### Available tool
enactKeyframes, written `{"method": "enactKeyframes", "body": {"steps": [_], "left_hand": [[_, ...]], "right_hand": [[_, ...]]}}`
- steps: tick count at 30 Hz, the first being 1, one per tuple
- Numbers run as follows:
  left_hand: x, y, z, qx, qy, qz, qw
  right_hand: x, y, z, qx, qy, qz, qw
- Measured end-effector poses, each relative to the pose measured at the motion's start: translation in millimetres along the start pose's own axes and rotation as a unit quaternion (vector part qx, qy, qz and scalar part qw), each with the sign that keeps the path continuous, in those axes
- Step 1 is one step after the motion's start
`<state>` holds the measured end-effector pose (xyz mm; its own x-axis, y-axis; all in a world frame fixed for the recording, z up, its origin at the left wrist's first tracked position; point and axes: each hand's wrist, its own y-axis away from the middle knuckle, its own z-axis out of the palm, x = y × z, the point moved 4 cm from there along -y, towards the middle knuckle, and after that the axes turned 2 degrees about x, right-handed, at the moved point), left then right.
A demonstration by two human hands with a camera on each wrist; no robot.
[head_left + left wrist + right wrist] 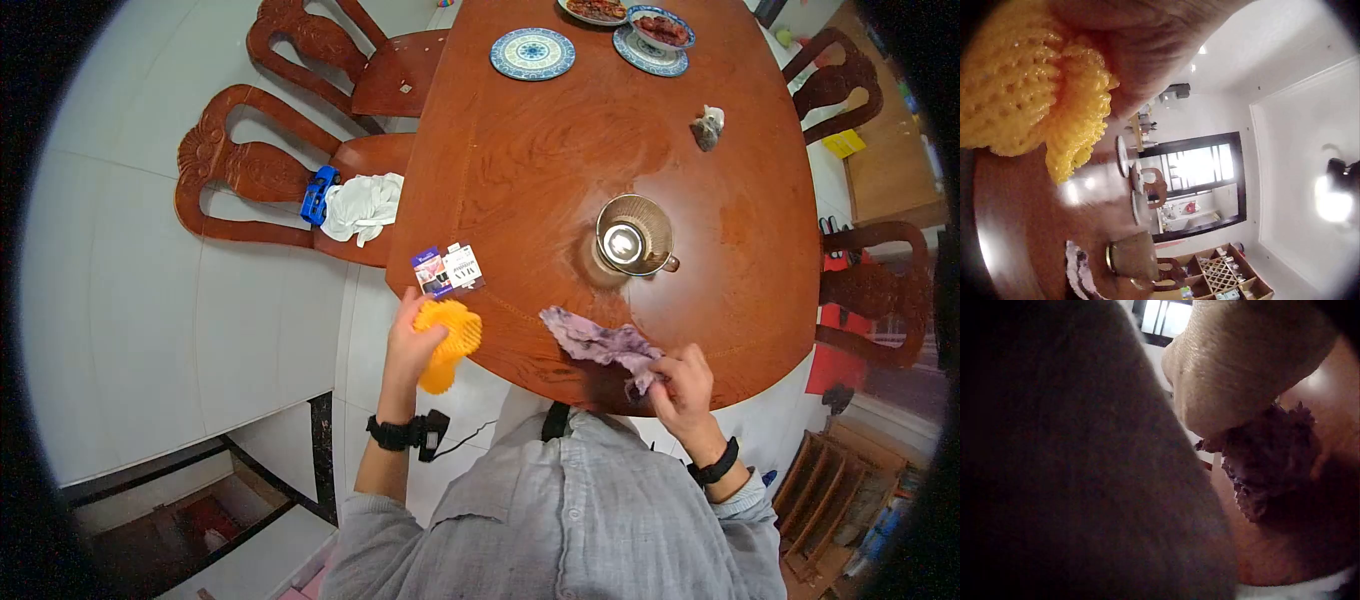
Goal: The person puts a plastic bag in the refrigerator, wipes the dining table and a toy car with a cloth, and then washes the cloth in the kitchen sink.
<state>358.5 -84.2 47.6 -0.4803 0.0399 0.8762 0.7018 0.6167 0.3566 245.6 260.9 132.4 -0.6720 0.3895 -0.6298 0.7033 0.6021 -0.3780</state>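
Note:
At the table's near left edge, my left hand (408,345) grips a yellow sponge (456,338) with a bumpy, holed surface. The sponge fills the upper left of the left wrist view, pressed against the palm. My right hand (686,395) pinches one end of a crumpled purple cloth (605,345), whose other end stretches left over the table's near edge. The same dark cloth (1272,456) hangs below the fingers in the right wrist view. Beyond the cloth stands a clear brownish glass mug (650,225), its handle toward the lower right.
Printed cards (460,268) lie just past the sponge on the wooden table (540,170). A small grey-white object (708,130) sits at right. Farther back are a patterned plate (533,54) and dishes of food (660,30). A chair (345,160) at left holds a white cloth and blue toy car.

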Motion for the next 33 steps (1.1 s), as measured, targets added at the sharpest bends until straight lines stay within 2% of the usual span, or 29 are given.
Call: {"method": "enactKeyframes", "body": {"steps": [1, 2, 3, 4, 5, 6, 8, 9, 11, 13, 15, 17, 19, 21, 24, 26, 29, 31, 33], "left_hand": [[7, 10, 12, -0.078, 0.016, 0.022, 0.997], [15, 19, 28, -0.159, 0.035, 0.043, 0.986], [28, 27, 43, -0.168, 0.040, 0.042, 0.984], [50, 41, 66, -0.231, -0.079, 0.158, 0.957], [65, 56, 91, -0.286, -0.195, 0.273, 0.898], [71, 63, 113, -0.295, -0.189, 0.277, 0.894], [79, 80, 157, -0.331, -0.270, 0.339, 0.838], [77, 81, 172, -0.337, -0.265, 0.344, 0.835], [64, 80, 201, -0.359, -0.416, 0.346, 0.760], [66, 78, 214, -0.354, -0.397, 0.381, 0.756], [67, 72, 233, -0.362, -0.420, 0.368, 0.746], [75, 63, 271, -0.311, -0.427, 0.386, 0.757], [80, 49, 311, -0.258, -0.402, 0.421, 0.771], [103, 43, 334, -0.258, -0.393, 0.390, 0.792], [105, 40, 329, -0.264, -0.417, 0.354, 0.794], [89, 47, 310, -0.285, -0.418, 0.370, 0.779], [84, 68, 249, -0.345, -0.427, 0.274, 0.789], [75, 68, 218, -0.357, -0.419, 0.249, 0.797], [61, 66, 187, -0.375, -0.405, 0.227, 0.802]], "right_hand": [[2, 0, -7, 0.025, 0.009, 0.016, 1.000], [1, 1, -11, 0.032, 0.011, -0.015, 0.999], [3, 2, -12, 0.031, 0.020, -0.010, 0.999], [2, 2, -9, 0.016, 0.031, -0.051, 0.998], [3, 5, -4, 0.000, 0.043, -0.091, 0.995], [12, 12, 5, -0.014, 0.046, -0.110, 0.993], [32, 34, 25, -0.104, 0.085, -0.090, 0.987], [39, 43, 34, -0.136, 0.107, -0.082, 0.982], [48, 57, 38, -0.153, 0.132, -0.090, 0.975], [58, 63, 42, -0.172, 0.155, -0.101, 0.968], [78, 62, 42, -0.167, 0.141, -0.025, 0.975], [100, 48, 26, -0.137, 0.153, -0.036, 0.978], [135, 32, 9, -0.090, 0.177, 0.065, 0.978], [149, 11, -7, -0.084, 0.182, 0.105, 0.974], [136, 5, -8, -0.075, 0.154, 0.098, 0.980], [119, 13, 3, -0.090, 0.126, 0.083, 0.984], [84, 31, 28, -0.120, 0.129, 0.059, 0.983], [66, 20, 33, -0.101, 0.154, 0.025, 0.983], [56, 1, 32, -0.108, 0.149, 0.109, 0.977]]}}
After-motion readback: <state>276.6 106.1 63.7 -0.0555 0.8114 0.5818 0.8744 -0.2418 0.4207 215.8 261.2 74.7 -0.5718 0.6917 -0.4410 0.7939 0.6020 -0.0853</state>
